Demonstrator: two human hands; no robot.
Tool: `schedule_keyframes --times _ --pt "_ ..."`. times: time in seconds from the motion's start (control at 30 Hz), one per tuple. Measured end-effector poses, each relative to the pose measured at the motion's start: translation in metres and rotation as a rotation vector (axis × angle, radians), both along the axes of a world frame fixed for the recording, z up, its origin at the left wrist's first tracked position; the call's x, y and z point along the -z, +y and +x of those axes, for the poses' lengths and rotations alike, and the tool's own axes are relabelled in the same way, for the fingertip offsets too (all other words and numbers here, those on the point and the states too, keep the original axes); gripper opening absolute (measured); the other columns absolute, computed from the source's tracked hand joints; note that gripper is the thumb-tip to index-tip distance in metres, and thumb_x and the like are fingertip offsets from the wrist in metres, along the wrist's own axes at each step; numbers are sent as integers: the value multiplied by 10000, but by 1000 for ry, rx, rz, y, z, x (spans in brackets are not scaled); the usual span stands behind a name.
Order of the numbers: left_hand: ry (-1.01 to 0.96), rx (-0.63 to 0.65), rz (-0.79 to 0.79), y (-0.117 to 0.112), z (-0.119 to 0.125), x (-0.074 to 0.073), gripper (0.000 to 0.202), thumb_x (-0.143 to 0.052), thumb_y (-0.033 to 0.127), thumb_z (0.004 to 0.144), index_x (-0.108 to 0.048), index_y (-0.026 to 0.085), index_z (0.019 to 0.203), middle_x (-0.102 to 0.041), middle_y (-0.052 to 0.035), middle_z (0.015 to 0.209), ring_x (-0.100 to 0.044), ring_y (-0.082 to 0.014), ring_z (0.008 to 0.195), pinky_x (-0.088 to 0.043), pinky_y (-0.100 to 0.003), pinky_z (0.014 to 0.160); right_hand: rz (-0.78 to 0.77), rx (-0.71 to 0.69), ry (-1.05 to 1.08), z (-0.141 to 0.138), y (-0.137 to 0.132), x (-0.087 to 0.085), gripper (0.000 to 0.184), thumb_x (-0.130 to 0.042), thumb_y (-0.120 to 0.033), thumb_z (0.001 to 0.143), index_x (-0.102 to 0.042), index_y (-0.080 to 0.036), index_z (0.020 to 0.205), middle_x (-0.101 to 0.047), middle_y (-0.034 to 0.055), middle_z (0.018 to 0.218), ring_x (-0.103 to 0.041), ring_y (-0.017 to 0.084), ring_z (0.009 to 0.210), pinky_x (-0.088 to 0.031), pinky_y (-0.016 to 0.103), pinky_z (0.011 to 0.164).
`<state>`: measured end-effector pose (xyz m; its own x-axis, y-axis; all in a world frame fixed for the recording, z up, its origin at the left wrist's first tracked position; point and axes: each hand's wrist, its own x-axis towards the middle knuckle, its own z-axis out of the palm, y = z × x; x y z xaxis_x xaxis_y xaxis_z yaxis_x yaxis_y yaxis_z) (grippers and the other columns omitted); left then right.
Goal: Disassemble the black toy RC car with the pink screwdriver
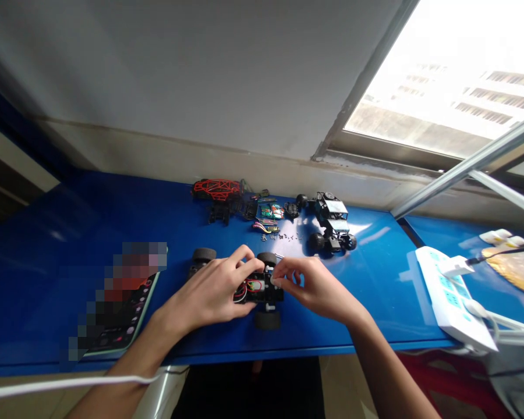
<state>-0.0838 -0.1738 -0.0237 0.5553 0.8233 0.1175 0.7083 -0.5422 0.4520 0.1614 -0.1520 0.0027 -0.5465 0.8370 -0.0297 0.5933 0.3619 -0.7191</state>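
Note:
A black toy car chassis (278, 295) lies on the blue table near its front edge, with red and white wires and a small motor showing in its middle. My left hand (216, 285) is wrapped over the chassis from the left, covering much of it. At the chassis's right end, my right hand (314, 285) has thumb and fingertips pinched together close to a small pale round part. Whatever is between those fingertips is too small to make out. One black wheel (268, 320) shows at the near side, another wheel (204, 254) at the far left corner.
Behind the hands lie a red toy car frame (218, 189), a teal body piece (272, 211) and several small screws (283, 237). A black toy truck (332, 218) stands right of them. A phone (146, 302) rests at left, a white power strip (449, 291) at right.

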Motion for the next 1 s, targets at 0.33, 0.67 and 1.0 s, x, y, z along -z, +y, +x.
schedule_keyframes --times 0.33,0.67,1.0 --pt "-1 14 -18 0 0 0 508 -808 258 792 -575 286 1241 -567 -26 1234 -702 -182 813 -556 -297 705 113 7 -159 -1 -5 6 94 -629 -182 988 -701 -220 942 -670 5 862 -615 152 759 -472 261 697" --pt "9 14 -2 0 0 -1 517 -807 264 791 -583 290 1256 -574 -21 1240 -708 -188 802 -568 -308 712 163 -45 -171 -4 -5 4 147 -610 -111 986 -661 -203 884 -631 27 862 -575 203 896 -477 309 774" --pt "6 26 -17 1 -1 2 522 -815 283 792 -587 304 1261 -555 -26 1255 -704 -192 819 -570 -313 724 228 -99 -193 -5 -7 6 173 -576 -79 1000 -619 -198 883 -606 39 893 -553 208 913 -481 345 843"
